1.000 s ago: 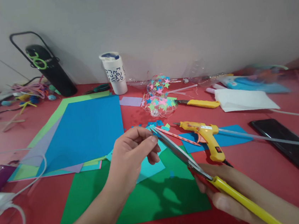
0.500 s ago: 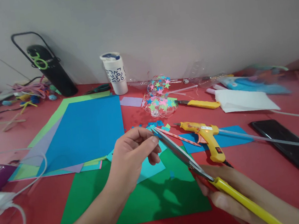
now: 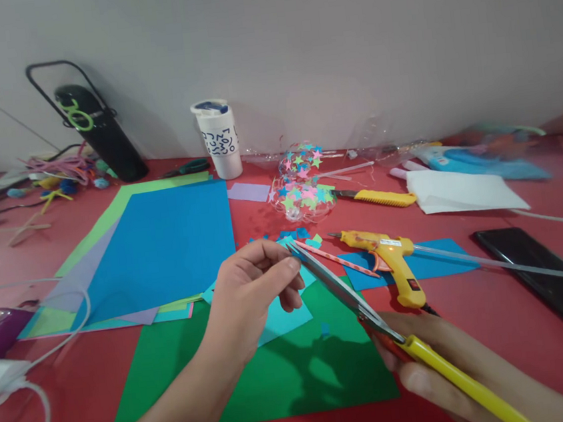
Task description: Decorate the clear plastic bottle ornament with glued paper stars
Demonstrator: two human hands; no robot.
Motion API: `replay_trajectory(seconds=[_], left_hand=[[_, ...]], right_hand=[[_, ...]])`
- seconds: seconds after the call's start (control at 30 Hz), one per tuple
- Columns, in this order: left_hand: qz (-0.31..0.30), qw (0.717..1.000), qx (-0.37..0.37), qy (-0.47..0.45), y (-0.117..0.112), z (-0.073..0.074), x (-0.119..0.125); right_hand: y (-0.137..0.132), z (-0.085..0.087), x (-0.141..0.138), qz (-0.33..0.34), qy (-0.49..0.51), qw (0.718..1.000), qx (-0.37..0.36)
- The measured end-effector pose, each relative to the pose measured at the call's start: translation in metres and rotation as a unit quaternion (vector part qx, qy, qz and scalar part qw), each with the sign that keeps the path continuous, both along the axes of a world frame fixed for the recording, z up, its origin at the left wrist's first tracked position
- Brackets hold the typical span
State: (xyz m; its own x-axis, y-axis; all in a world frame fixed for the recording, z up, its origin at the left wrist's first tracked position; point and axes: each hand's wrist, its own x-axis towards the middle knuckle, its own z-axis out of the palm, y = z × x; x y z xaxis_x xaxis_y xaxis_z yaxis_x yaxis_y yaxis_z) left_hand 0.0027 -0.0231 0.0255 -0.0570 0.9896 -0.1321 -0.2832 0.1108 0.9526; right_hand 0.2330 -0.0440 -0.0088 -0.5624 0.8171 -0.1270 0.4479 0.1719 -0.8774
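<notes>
My left hand [image 3: 250, 295] is raised over the papers with thumb and forefinger pinched on a tiny blue paper scrap [image 3: 293, 251] at the tip of the scissors. My right hand [image 3: 429, 370] grips the yellow-handled scissors [image 3: 373, 315], whose blades point up and left and meet the scrap. Under both hands lie a green sheet [image 3: 299, 377] and a turquoise piece [image 3: 283, 318]. Small blue and green cuttings [image 3: 304, 235] are scattered just beyond the blade tip.
A stack of blue, lilac and green sheets [image 3: 159, 250] lies left. A yellow glue gun [image 3: 386, 253], a striped pencil [image 3: 337, 259], a yellow cutter [image 3: 381, 197], a star-covered clear ball [image 3: 301, 185], a white cup [image 3: 221, 140], white paper [image 3: 460, 192] and a black phone [image 3: 551, 283] sit around. Cables lie at far left.
Nothing has visibly changed apart from a slight shift of the camera; both hands hold the same pose.
</notes>
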Motion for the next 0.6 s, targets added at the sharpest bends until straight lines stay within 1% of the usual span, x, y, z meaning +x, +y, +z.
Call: replay_trajectory(seconds=[0.43,0.6], left_hand=[[0.001,1.000,-0.007,0.007,0.0008,-0.0007,-0.0005],[0.002,1.000,-0.013,0.008,0.0009,0.0003,-0.0011]], right_hand=[[0.0033,0.0013,-0.0020,0.006,-0.006,1.000,0.029],[-0.0003,-0.0032,0.0015,0.000,-0.014,0.999,0.038]])
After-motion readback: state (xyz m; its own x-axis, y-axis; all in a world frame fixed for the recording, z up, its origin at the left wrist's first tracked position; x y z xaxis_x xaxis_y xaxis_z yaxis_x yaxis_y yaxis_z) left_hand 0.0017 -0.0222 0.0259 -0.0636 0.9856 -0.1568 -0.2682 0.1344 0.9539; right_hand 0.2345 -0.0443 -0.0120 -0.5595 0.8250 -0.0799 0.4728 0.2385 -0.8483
